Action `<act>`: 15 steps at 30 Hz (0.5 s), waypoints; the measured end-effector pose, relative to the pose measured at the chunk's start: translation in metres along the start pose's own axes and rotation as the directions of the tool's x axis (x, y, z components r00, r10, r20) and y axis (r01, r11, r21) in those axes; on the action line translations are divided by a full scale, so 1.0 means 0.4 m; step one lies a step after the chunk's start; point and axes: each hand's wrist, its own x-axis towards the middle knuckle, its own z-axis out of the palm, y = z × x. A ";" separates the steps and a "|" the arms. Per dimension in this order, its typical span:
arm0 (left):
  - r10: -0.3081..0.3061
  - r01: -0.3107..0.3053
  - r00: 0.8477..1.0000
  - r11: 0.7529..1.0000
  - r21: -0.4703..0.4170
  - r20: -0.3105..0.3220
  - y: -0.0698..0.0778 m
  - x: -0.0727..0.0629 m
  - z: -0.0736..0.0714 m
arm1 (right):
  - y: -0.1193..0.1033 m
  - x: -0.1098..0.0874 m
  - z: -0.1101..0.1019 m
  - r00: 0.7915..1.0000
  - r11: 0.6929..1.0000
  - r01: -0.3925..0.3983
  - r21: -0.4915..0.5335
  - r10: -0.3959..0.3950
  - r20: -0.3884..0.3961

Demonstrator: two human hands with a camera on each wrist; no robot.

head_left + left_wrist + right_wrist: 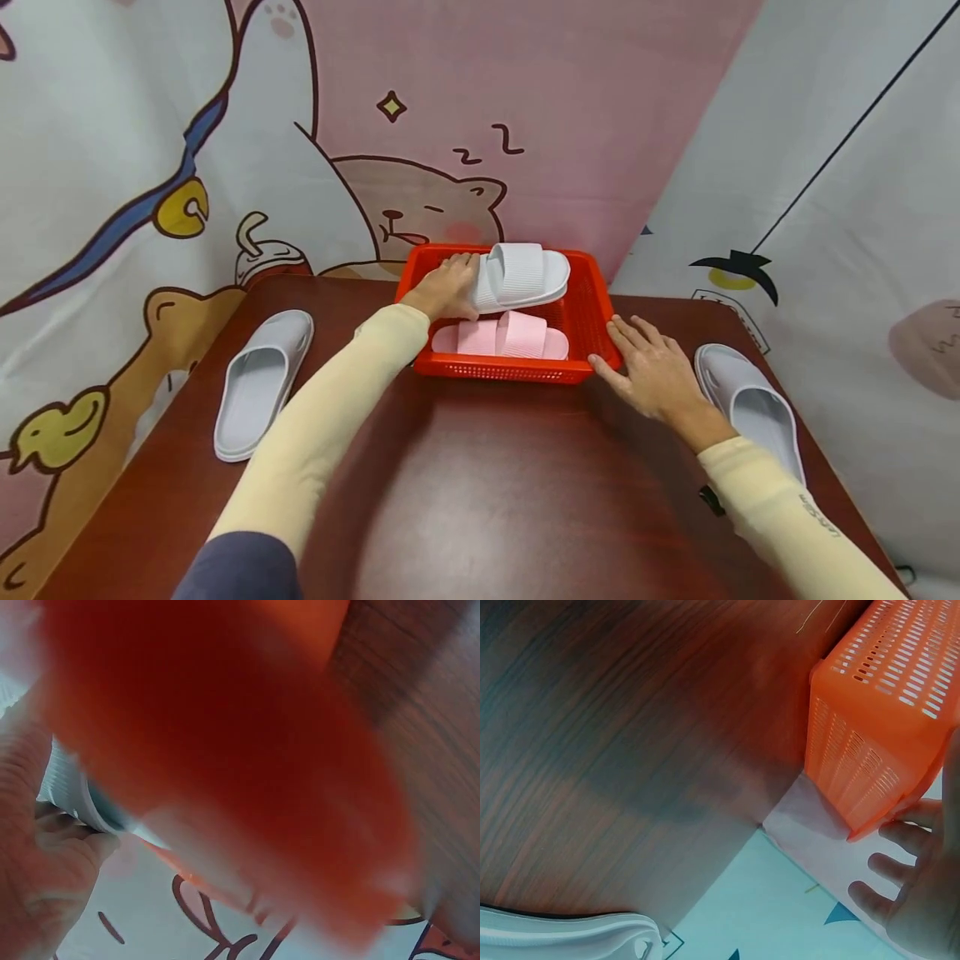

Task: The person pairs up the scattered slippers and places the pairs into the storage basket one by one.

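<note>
A red plastic basket (pixel 506 369) with slotted walls stands at the far edge of the table. My left hand (pixel 447 287) reaches over its left side and grips the near end of a pair of white slippers (pixel 522 275), with ribbed straps, at the back of the basket. Pink slippers (pixel 521 335) lie in front of them inside the basket. My right hand (pixel 651 371) has its fingers extended, with the fingertips at the basket's right rim. In the left wrist view, the blurred red basket wall covers much of the scene, and the left hand (pixel 45 877) shows beside a white slipper.
One grey slipper (pixel 258 383) lies on the left of the brown table (pixel 480 500). Another grey slipper (pixel 753 408) lies at the right edge, partly behind my right forearm. A cartoon-printed cloth (pixel 585 100) hangs behind the table.
</note>
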 end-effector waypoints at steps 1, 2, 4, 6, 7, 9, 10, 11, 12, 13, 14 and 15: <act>0.001 -0.001 1.000 1.000 0.010 0.002 -0.003 0.003 0.002 | -0.003 0.002 0.001 1.000 1.000 -0.002 0.002 0.002 0.002; 0.002 -0.002 1.000 1.000 0.018 0.010 -0.004 0.004 0.003 | -0.004 0.004 0.002 1.000 1.000 -0.003 0.002 0.003 0.007; 0.008 -0.009 1.000 0.999 0.044 0.025 -0.005 0.011 0.010 | -0.005 0.004 0.004 1.000 1.000 -0.005 0.002 0.005 0.013; 0.008 -0.012 0.999 0.997 0.070 0.052 -0.001 0.018 0.017 | -0.003 0.001 0.006 1.000 1.000 -0.008 0.003 0.008 0.015; 0.011 -0.016 0.998 0.996 0.084 0.056 0.001 0.018 0.019 | -0.003 0.000 0.006 1.000 1.000 -0.008 0.004 0.008 0.013; 0.004 -0.015 0.996 0.991 0.130 0.085 0.004 0.015 0.023 | -0.002 0.000 0.007 1.000 1.000 -0.009 0.003 0.009 0.006; 0.002 -0.017 0.995 0.989 0.149 0.098 0.005 0.013 0.025 | -0.002 0.000 0.007 1.000 1.000 -0.010 0.002 0.010 0.003; 0.000 -0.018 0.994 0.986 0.163 0.108 0.005 0.011 0.027 | -0.002 0.000 0.007 1.000 1.000 -0.010 0.001 0.010 0.002; -0.003 -0.018 0.993 0.984 0.179 0.115 0.007 0.008 0.027 | -0.001 0.001 0.008 1.000 1.000 -0.010 0.002 0.010 0.000; -0.004 -0.019 0.993 0.981 0.195 0.115 0.008 0.004 0.027 | 0.000 0.001 0.007 1.000 1.000 -0.010 0.003 0.010 0.001; -0.006 -0.018 0.994 0.978 0.208 0.113 0.010 0.002 0.026 | 0.001 0.002 0.007 1.000 1.000 -0.010 0.002 0.010 0.001; -0.007 -0.015 0.994 0.979 0.205 0.108 0.013 0.001 0.025 | 0.002 0.002 0.007 1.000 1.000 -0.011 0.003 0.011 0.000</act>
